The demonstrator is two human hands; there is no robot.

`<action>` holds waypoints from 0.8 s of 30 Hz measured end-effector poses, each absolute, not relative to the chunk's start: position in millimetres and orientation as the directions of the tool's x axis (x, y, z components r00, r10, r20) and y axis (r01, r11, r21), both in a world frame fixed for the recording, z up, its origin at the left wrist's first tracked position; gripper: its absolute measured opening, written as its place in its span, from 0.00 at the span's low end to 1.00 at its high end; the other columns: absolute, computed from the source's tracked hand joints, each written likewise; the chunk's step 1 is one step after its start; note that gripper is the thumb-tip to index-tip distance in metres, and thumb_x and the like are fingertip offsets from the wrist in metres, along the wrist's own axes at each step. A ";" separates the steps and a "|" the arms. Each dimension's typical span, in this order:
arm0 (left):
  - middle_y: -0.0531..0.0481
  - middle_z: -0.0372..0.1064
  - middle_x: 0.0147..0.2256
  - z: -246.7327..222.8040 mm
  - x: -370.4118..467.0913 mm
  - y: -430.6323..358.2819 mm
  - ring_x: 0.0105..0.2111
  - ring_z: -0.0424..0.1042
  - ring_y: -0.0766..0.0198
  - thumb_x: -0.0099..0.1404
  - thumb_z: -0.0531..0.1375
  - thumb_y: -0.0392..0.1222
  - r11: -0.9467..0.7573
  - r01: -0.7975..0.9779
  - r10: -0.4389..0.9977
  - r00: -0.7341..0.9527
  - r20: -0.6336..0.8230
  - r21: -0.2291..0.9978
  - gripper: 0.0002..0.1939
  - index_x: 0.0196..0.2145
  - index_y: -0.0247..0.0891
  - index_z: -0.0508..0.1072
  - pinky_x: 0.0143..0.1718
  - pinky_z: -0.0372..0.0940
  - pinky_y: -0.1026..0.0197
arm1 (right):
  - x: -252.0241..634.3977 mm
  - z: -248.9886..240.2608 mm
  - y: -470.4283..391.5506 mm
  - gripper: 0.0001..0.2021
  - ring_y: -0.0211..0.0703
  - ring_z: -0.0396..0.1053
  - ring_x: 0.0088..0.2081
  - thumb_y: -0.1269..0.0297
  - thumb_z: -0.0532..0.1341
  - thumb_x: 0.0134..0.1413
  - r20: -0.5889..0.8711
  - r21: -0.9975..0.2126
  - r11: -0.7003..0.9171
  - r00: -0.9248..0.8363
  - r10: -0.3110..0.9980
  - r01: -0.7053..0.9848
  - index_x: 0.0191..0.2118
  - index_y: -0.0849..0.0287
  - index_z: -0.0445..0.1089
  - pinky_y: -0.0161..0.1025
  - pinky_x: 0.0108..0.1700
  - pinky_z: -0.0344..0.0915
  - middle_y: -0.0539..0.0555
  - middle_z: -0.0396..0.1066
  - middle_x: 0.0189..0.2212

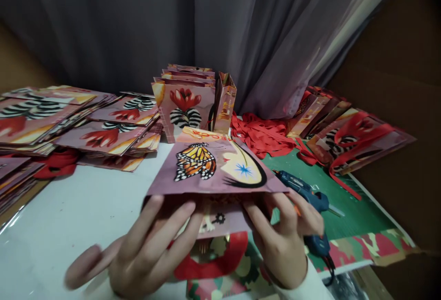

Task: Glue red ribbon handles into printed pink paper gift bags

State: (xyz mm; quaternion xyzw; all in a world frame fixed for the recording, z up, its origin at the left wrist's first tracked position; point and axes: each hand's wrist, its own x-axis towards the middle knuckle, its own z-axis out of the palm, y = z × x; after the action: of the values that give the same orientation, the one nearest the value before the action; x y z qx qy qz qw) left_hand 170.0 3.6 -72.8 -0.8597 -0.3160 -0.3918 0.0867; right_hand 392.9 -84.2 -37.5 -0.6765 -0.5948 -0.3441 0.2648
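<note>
A purple paper bag (223, 166) printed with an orange butterfly and a face profile is held in front of me, its near edge towards me. My left hand (148, 245) grips that edge at the left, fingers stretched along the opening and thumb out to the side. At the right end, my right hand (284, 233) has its fingers curled at the same edge, the fingertips partly hidden by the bag. Beneath the bag lies a red ribbon loop (215, 268). Just right of my right hand is a dark blue glue gun (303, 187).
Flat bags lie in stacks (103, 137) at the left on the white table (99, 199). Standing bags (186, 109) are at the back. A heap of red ribbon (258, 132) and bags with ribbon handles (354, 139) lie at the right, by a green mat (358, 217).
</note>
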 end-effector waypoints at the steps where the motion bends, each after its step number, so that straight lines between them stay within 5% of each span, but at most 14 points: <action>1: 0.59 0.75 0.46 -67.2 179.6 9.0 0.56 0.67 0.59 0.66 0.57 0.31 -0.773 0.634 0.376 0.489 0.787 -0.024 0.21 0.51 0.56 0.71 0.60 0.54 0.50 | 394.6 -41.8 -79.3 0.11 0.55 0.58 0.53 0.70 0.58 0.58 0.755 0.042 -0.137 0.059 0.653 0.990 0.39 0.45 0.74 0.52 0.52 0.53 0.54 0.66 0.47; 4: 0.52 0.75 0.45 -54.8 199.0 22.1 0.52 0.69 0.62 0.68 0.53 0.29 -0.799 0.566 0.207 0.577 0.790 -0.203 0.16 0.47 0.43 0.75 0.51 0.58 0.60 | 400.2 -52.9 -68.2 0.12 0.56 0.56 0.54 0.73 0.58 0.55 0.723 0.027 -0.089 0.041 0.690 0.996 0.39 0.48 0.74 0.53 0.53 0.51 0.55 0.68 0.47; 9: 0.50 0.77 0.40 -51.8 201.7 24.1 0.42 0.71 0.60 0.70 0.47 0.29 -0.793 0.574 0.278 0.640 0.717 -0.205 0.18 0.45 0.39 0.74 0.41 0.56 0.57 | 402.5 -57.5 -59.9 0.16 0.57 0.52 0.55 0.76 0.59 0.51 0.678 -0.005 -0.030 0.026 0.734 1.000 0.40 0.47 0.73 0.55 0.54 0.48 0.55 0.66 0.47; 17: 0.49 0.76 0.36 -49.2 205.4 23.4 0.39 0.69 0.58 0.73 0.43 0.35 -0.789 0.600 0.361 0.627 0.690 -0.133 0.21 0.41 0.39 0.75 0.44 0.53 0.52 | 394.7 -59.5 -56.3 0.17 0.58 0.51 0.56 0.74 0.62 0.46 0.652 0.034 -0.024 -0.003 0.758 0.999 0.41 0.46 0.73 0.56 0.56 0.42 0.56 0.67 0.48; 24: 0.49 0.75 0.36 -48.8 199.3 32.2 0.41 0.69 0.57 0.69 0.43 0.32 -0.782 0.613 0.426 0.659 0.620 -0.113 0.20 0.40 0.38 0.75 0.48 0.51 0.50 | 400.0 -64.5 -55.0 0.11 0.56 0.52 0.57 0.70 0.60 0.54 0.688 0.097 -0.054 -0.028 0.725 0.994 0.40 0.47 0.74 0.54 0.59 0.40 0.54 0.70 0.48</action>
State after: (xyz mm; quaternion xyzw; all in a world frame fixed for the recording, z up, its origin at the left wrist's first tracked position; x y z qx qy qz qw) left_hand 199.3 32.2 -48.8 -0.8969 -0.2896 -0.2944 0.1581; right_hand 400.0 -55.0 -64.5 -0.6606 -0.6505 -0.3011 0.2229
